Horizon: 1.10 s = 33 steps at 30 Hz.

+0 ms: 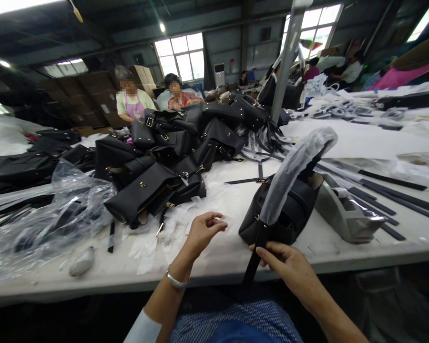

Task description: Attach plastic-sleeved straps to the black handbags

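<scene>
A black handbag (289,209) stands near the table's front edge, its raised handle covered by a cloudy plastic sleeve (286,176). My right hand (286,259) pinches the black strap (253,257) that hangs from the bag down over the edge. To the left of the bag, my left hand (203,231) hovers above the table with its fingers apart and curved, holding nothing. Thin white tissue scraps (186,214) lie close to that hand. Just right of the bag sits a grey tape dispenser (348,214).
Black handbags (146,188) are heaped across the middle of the table. Clear plastic bags (64,214) and a grey, rounded object (81,261) lie at left. Loose black straps (396,190) spread at right. A metal post (286,62) rises behind. Two people (130,102) work beyond the heap.
</scene>
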### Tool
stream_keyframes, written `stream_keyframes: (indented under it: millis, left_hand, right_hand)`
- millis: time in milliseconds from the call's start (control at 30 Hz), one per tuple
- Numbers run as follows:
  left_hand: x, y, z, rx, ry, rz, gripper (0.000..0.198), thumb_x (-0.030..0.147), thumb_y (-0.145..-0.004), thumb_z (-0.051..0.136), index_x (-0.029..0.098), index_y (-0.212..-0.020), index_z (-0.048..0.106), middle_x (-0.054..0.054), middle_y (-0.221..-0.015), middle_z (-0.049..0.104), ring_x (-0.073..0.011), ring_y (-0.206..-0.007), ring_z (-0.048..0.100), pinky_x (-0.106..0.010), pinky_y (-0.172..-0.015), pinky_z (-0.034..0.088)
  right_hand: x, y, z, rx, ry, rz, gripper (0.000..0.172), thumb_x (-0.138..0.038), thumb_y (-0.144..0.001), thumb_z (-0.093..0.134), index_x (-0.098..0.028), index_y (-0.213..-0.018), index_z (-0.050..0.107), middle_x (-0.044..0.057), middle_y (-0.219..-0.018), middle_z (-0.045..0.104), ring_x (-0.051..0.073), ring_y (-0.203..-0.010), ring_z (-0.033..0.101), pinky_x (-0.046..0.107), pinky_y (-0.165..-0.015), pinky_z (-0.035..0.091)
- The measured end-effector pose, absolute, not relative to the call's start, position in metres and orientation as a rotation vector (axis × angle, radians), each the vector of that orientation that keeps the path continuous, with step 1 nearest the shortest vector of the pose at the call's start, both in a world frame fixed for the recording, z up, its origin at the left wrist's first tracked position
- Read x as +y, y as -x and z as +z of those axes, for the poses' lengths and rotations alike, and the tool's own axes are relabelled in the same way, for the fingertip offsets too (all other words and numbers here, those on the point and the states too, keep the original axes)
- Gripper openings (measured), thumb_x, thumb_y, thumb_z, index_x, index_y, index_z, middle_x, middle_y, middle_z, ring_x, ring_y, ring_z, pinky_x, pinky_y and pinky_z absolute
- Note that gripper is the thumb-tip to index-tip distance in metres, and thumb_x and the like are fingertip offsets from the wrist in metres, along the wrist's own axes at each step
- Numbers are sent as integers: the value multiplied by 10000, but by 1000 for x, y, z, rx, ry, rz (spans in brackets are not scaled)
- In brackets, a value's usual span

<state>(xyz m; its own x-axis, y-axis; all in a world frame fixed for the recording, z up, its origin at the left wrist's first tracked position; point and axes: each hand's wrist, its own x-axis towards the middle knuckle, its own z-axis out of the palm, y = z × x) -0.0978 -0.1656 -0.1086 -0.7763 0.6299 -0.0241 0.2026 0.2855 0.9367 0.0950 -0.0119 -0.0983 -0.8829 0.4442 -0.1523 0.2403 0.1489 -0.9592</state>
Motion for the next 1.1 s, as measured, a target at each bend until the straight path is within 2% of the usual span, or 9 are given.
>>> stream_keyframes:
  millis: [200, 333, 433, 633, 833, 1100]
  left_hand:
    - [-205, 65, -109, 1978, -586, 1572, 314, 272, -753, 748, 138, -1036, 725, -64, -770, 786, -198, -730, 741, -273, -729, 554]
    - [-223, 49, -118, 2080, -465, 1573, 245, 257, -645, 832, 147, -844, 743, -33, -724, 762, -175, -684, 711, -236, -657, 524]
    - [-230, 40, -121, 2084, -409, 1587, 218, 242, -615, 848, 151, -772, 728, -9, -677, 735, -148, -639, 678, -219, -617, 499]
    - [-234, 31, -119, 2017, -321, 1597, 200, 217, -624, 831, 155, -779, 721, 6, -651, 718, -128, -616, 653, -205, -601, 481]
    - [-237, 28, -118, 2000, -374, 1625, 222, 184, -628, 832, 154, -818, 720, 0, -697, 732, -140, -673, 677, -221, -674, 511]
    - [-238, 26, -120, 1959, -385, 1647, 251, 191, -651, 834, 153, -863, 707, -13, -734, 745, -154, -703, 699, -231, -692, 519]
  right_hand:
    - [-23, -90, -105, -1904, 690, 2054, 345, -492, -812, 720, -157, -870, 778, 35, -649, 678, 137, -605, 554, 248, -581, 431]
    - [-36, -84, -110, -1468, 731, 2142, 260, -407, -740, 813, -176, -858, 793, 66, -800, 738, 113, -577, 538, 238, -534, 441]
    - [-44, -78, -106, -1298, 749, 2146, 213, -370, -710, 842, -192, -819, 796, 74, -905, 755, 100, -570, 541, 227, -507, 451]
    - [-49, -71, -102, -1222, 773, 2084, 196, -342, -724, 840, -205, -858, 795, 60, -942, 761, 82, -588, 558, 208, -538, 489]
    - [-52, -68, -104, -1207, 782, 2021, 168, -327, -750, 824, -201, -856, 789, 46, -937, 764, 71, -599, 559, 204, -576, 492]
    - [-52, -67, -103, -1255, 794, 1995, 195, -347, -741, 824, -194, -855, 786, 56, -922, 763, 92, -596, 559, 244, -576, 491]
